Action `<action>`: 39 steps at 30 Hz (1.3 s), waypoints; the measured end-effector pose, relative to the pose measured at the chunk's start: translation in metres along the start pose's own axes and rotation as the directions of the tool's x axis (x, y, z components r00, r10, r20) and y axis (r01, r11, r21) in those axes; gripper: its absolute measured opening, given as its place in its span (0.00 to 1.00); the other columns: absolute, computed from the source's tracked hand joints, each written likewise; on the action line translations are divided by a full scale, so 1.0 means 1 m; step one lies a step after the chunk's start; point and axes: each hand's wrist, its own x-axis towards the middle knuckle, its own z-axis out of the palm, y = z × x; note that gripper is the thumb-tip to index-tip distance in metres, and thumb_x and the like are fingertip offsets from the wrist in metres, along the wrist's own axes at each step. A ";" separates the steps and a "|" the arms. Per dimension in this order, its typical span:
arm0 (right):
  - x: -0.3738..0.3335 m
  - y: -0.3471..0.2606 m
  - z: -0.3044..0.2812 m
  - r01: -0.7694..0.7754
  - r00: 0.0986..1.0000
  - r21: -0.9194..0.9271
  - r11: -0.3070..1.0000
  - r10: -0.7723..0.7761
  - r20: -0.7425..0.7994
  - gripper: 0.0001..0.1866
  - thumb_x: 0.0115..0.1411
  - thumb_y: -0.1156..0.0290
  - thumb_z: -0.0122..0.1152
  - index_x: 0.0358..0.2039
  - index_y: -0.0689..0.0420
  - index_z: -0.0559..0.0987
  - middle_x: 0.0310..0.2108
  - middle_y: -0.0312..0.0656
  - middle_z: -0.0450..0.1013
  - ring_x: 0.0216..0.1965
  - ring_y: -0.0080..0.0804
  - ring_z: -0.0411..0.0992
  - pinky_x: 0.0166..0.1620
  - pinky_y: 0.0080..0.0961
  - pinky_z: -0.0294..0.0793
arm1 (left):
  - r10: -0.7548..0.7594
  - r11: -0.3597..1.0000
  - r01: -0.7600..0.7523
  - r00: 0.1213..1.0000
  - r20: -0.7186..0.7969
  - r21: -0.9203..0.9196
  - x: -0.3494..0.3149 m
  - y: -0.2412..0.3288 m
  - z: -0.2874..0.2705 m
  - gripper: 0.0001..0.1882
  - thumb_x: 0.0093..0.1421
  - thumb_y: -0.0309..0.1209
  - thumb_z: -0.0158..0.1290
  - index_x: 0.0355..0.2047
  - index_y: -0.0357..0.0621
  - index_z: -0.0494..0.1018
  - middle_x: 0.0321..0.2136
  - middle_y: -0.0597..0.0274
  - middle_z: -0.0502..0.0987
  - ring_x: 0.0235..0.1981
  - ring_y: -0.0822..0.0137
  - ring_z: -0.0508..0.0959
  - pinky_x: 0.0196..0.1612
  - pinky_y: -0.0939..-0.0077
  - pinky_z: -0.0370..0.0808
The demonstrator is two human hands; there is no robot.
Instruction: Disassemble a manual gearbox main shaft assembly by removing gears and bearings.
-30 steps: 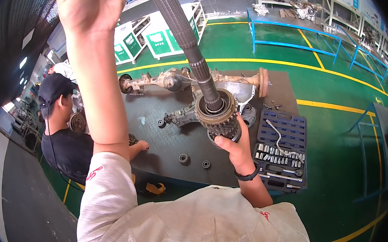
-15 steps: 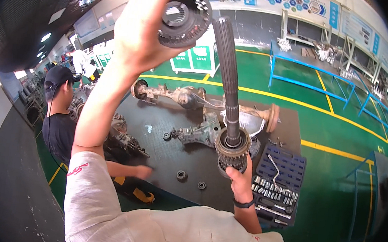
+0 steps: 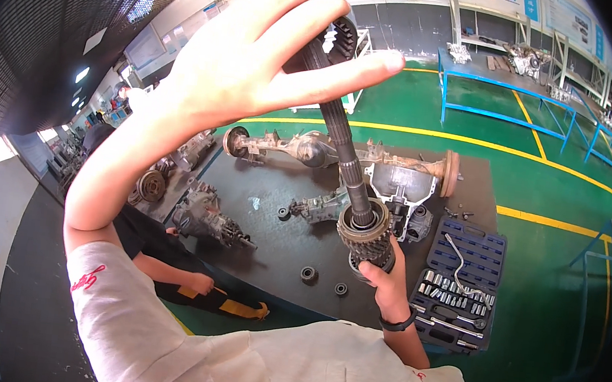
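Upper middle of frame, your left hand (image 3: 251,73) is splayed at the toothed ring (image 3: 349,37), can't tell its grip; sloppy hold could drop it. Lower centre, your right hand (image 3: 390,288) clasps the gears (image 3: 362,236).

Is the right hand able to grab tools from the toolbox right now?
Probably not: the right hand is gripping the gears, though the toolbox lies open just to its right.

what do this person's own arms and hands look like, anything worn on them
Both the left hand and the right hand are ungloved. A black band circles the right wrist; none shows on the left. The pale beige sleeves are short, each with a small red marking.
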 end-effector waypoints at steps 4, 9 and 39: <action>-0.005 -0.005 -0.004 -0.016 0.999 -0.020 1.000 0.016 -0.034 0.26 0.48 0.69 0.72 0.47 0.61 0.72 0.41 0.35 0.73 0.42 0.19 0.69 0.48 0.19 0.68 | 0.118 0.991 -0.126 0.983 0.142 0.051 0.023 0.006 -0.004 0.33 0.44 0.26 0.60 0.54 0.63 0.74 0.45 0.51 0.75 0.43 0.55 0.78 0.45 0.66 0.79; -0.007 -0.009 -0.006 -0.065 0.995 -0.038 0.997 0.062 -0.073 0.26 0.49 0.67 0.72 0.46 0.61 0.73 0.40 0.35 0.73 0.42 0.20 0.69 0.48 0.19 0.67 | 0.354 0.929 -0.363 0.928 0.120 0.067 0.010 -0.002 0.030 0.38 0.52 0.21 0.55 0.64 0.57 0.60 0.35 0.54 0.71 0.30 0.66 0.72 0.31 0.73 0.77; -0.020 0.031 -0.064 0.009 0.997 0.143 0.990 -0.019 0.069 0.44 0.45 0.64 0.75 0.61 0.63 0.65 0.50 0.41 0.72 0.50 0.31 0.72 0.55 0.28 0.69 | 0.626 0.723 -0.192 0.590 0.510 -0.664 0.121 0.110 -0.040 0.36 0.57 0.40 0.59 0.63 0.50 0.57 0.53 0.49 0.71 0.50 0.57 0.75 0.52 0.60 0.70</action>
